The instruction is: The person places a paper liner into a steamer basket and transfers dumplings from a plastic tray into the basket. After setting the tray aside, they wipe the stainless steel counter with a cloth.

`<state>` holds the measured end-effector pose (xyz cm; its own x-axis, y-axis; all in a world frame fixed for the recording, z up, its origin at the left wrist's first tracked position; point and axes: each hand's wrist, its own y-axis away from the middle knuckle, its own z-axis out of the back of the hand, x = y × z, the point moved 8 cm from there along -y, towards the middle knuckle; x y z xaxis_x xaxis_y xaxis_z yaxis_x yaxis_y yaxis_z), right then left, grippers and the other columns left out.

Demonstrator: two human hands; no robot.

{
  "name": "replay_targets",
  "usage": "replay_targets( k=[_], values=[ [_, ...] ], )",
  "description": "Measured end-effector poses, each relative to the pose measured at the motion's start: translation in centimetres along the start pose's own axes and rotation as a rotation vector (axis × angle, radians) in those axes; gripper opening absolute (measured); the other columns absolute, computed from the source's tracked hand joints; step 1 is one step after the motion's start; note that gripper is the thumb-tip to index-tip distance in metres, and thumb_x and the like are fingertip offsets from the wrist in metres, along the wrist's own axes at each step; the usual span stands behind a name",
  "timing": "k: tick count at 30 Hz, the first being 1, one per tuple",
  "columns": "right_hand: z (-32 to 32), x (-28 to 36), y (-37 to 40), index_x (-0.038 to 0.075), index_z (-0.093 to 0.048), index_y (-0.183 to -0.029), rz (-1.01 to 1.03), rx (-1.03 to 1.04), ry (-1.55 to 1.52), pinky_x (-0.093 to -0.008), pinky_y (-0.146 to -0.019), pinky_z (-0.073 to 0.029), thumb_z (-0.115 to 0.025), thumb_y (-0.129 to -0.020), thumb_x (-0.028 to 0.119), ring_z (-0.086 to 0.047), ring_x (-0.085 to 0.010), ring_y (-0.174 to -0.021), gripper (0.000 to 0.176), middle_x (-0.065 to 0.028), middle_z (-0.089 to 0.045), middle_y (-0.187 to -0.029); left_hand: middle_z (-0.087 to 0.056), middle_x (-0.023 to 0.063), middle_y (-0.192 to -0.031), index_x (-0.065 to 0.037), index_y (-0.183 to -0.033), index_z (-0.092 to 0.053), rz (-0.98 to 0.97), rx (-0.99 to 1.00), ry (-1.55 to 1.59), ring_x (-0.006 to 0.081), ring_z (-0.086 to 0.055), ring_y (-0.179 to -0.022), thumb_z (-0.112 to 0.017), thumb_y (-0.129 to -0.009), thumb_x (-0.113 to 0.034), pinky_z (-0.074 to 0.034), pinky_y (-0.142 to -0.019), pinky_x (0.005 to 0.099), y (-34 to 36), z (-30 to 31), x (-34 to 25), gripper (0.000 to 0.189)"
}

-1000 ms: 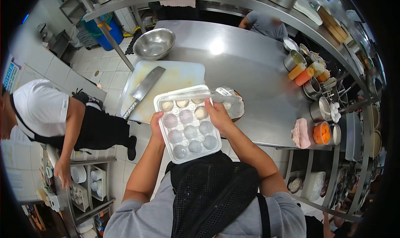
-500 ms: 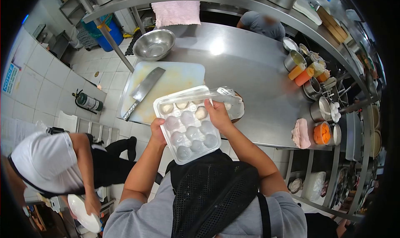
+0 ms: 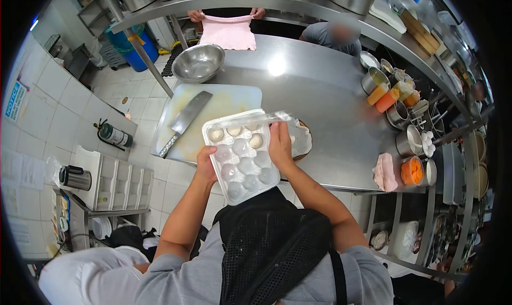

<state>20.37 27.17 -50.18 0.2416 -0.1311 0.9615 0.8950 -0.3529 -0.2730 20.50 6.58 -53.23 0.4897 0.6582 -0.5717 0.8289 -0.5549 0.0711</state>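
Both hands hold a white plastic egg carton (image 3: 246, 169) in front of my chest, tilted toward me. My left hand (image 3: 207, 163) grips its left edge, thumb on top. My right hand (image 3: 280, 146) is closed on the right edge, close to the clear lid (image 3: 274, 116). Several round whitish things, probably eggs (image 3: 256, 140), sit in the cups at the far end; the nearer cups look bare. Beyond the carton lies a white cutting board (image 3: 234, 94) with a cleaver (image 3: 189, 115) on it. Partly hidden behind my right hand is a white liner or tray (image 3: 301, 137).
A steel bowl (image 3: 198, 63) stands behind the board. Sauce bottles (image 3: 386, 99), steel pots and an orange-filled tub (image 3: 412, 171) line the right side, near a pink cloth (image 3: 385, 172). A shelf (image 3: 256, 0) runs overhead. Another person's hands hold a pink towel (image 3: 229, 34).
The carton has shifted slightly right, and my right hand has slid down its edge. The person with the plate at left has moved toward the bottom edge. Hands now show on the pink towel.
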Motion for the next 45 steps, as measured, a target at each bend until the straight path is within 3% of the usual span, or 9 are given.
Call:
replay_targets(
  k=[8, 11, 13, 17, 26, 29, 33, 36, 45],
  values=[
    [1.0, 6.1, 2.3, -0.001, -0.05, -0.113, 0.382, 0.042, 0.362, -0.0346, -0.081, -0.046, -0.069, -0.084, 0.013, -0.054, -0.0235, -0.092, 0.038, -0.0155, -0.054, -0.103, -0.053, 0.0211, -0.133, 0.002, -0.139, -0.04, -0.098, -0.031, 0.084, 0.0365, -0.054, -0.12, -0.062, -0.076, -0.035, -0.042, -0.105, 0.0479, -0.1, -1.6, -1.5, 0.077],
    [0.4, 4.3, 3.3, -0.002, -0.051, -0.112, 0.162, 0.119, 0.378, -0.0328, -0.079, -0.047, -0.067, -0.087, 0.017, -0.055, -0.0212, -0.088, 0.036, -0.0151, -0.057, -0.1, -0.052, 0.0208, -0.134, 0.002, -0.14, -0.038, -0.114, -0.018, 0.069, 0.0363, -0.053, -0.121, -0.063, -0.076, -0.037, -0.042, -0.105, 0.0476, 0.1, -1.4, -1.6, 0.079],
    [-1.0, 0.3, 4.2, -0.002, -0.048, -0.116, -0.301, 0.254, 0.096, -0.0317, -0.076, -0.047, -0.065, -0.089, 0.02, -0.057, -0.019, -0.082, 0.039, -0.0133, -0.06, -0.096, -0.052, 0.0204, -0.134, 0.002, -0.141, -0.038, -0.087, -0.001, -0.037, 0.0364, -0.053, -0.121, -0.063, -0.076, -0.037, -0.042, -0.105, 0.0479, 0.1, -0.7, -1.1, 0.079],
    [-1.8, -1.3, 3.3, -0.003, -0.044, -0.12, -0.436, 0.192, -0.085, -0.0315, -0.073, -0.049, -0.063, -0.092, 0.022, -0.059, -0.0173, -0.08, 0.042, -0.0129, -0.063, -0.096, -0.051, 0.0198, -0.135, 0.002, -0.141, -0.036, -0.091, 0.065, -0.098, 0.0361, -0.051, -0.123, -0.063, -0.076, -0.034, -0.04, -0.107, 0.0479, -0.2, -1.1, -0.7, 0.079],
    [-2.6, 2.3, -0.1, -0.001, -0.041, -0.128, -0.128, 0.214, 0.191, -0.0386, -0.086, -0.047, -0.063, -0.089, 0.023, -0.062, -0.0274, -0.095, 0.051, -0.0168, -0.064, -0.113, -0.041, 0.0148, -0.146, -0.004, -0.146, -0.032, -0.064, 0.045, -0.002, 0.0346, -0.041, -0.133, -0.071, -0.07, -0.034, -0.031, -0.112, 0.0509, 1.1, -1.4, 1.6, 0.091],
    [-3.0, 3.8, -0.2, 0.0, -0.041, -0.13, 0.007, 0.262, 0.331, -0.0412, -0.093, -0.041, -0.064, -0.087, 0.021, -0.061, -0.0285, -0.1, 0.054, -0.0162, -0.064, -0.114, -0.031, 0.0153, -0.152, -0.004, -0.15, -0.023, -0.108, 0.145, 0.053, 0.0338, -0.037, -0.136, -0.075, -0.061, -0.072, -0.03, -0.113, 0.052, 2.1, -3.3, 1.1, 0.123],
    [-3.9, 5.3, 0.3, 0.002, -0.043, -0.13, 0.177, 0.386, 0.393, -0.0433, -0.099, -0.035, -0.063, -0.084, 0.015, -0.06, -0.0272, -0.105, 0.052, -0.0142, -0.064, -0.115, -0.032, 0.0199, -0.15, 0.0, -0.149, -0.022, -0.044, 0.076, -0.026, 0.0358, -0.036, -0.137, -0.061, -0.063, -0.084, -0.034, -0.11, 0.0552, 2.5, -1.0, 0.5, 0.126],
    [-4.4, 6.0, 0.9, 0.003, -0.044, -0.13, 0.247, 0.454, 0.428, -0.0433, -0.102, -0.033, -0.06, -0.084, 0.01, -0.06, -0.0265, -0.107, 0.05, -0.0116, -0.064, -0.117, -0.038, 0.0194, -0.147, -0.001, -0.148, -0.026, -0.002, -0.126, -0.18, 0.0361, -0.039, -0.135, -0.06, -0.071, -0.079, -0.034, -0.111, 0.0539, 2.8, 2.5, 1.1, 0.115],
    [-5.2, 6.9, 2.3, 0.004, -0.044, -0.131, 0.402, 0.56, 0.441, -0.0487, -0.112, -0.022, -0.053, -0.085, 0.003, -0.055, -0.027, -0.12, 0.048, -0.0104, -0.061, -0.128, -0.05, 0.0168, -0.136, -0.002, -0.14, -0.041, -0.034, -0.068, -0.053, 0.0349, -0.05, -0.124, -0.065, -0.082, -0.051, -0.04, -0.105, 0.0518, 2.2, 1.9, 0.4, 0.08]
  ],
)
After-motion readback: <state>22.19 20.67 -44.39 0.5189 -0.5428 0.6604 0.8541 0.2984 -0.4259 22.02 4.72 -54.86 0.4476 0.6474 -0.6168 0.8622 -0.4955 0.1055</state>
